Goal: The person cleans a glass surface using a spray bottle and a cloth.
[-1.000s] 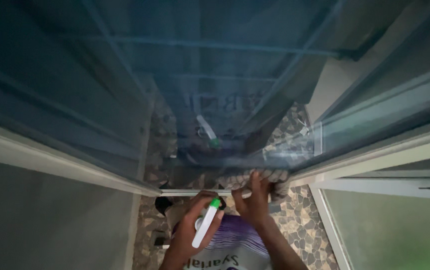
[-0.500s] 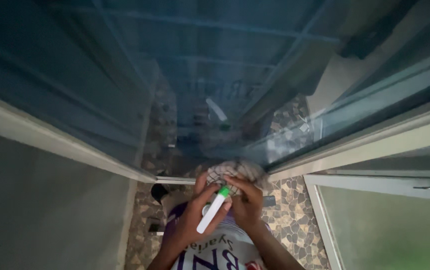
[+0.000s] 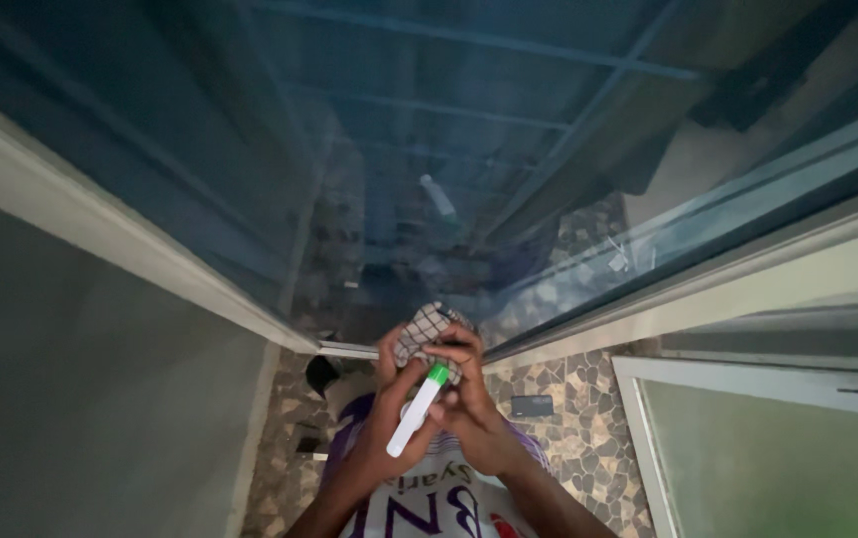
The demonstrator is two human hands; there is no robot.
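My left hand (image 3: pixel 389 413) grips a white spray bottle (image 3: pixel 415 412) with a green nozzle end, pointing up and right. My right hand (image 3: pixel 471 403) is bunched around a checked cloth (image 3: pixel 423 329), which both hands touch just below the bottom edge of a tall dark glass pane (image 3: pixel 429 159). The glass shows a faint reflection of the bottle and hands. My white and purple shirt (image 3: pixel 439 503) fills the bottom of the view.
A pale frame rail (image 3: pixel 100 234) runs along the left of the glass and another frame rail (image 3: pixel 748 284) along the right. A frosted door panel (image 3: pixel 768 458) with a handle stands at lower right. Pebble-pattern floor (image 3: pixel 588 428) lies below, with a small dark object (image 3: pixel 532 405) on it.
My right hand pulled the cloth off the lower glass and brought it in toward the left hand, gathering it into a bunch. The view tilted slightly.
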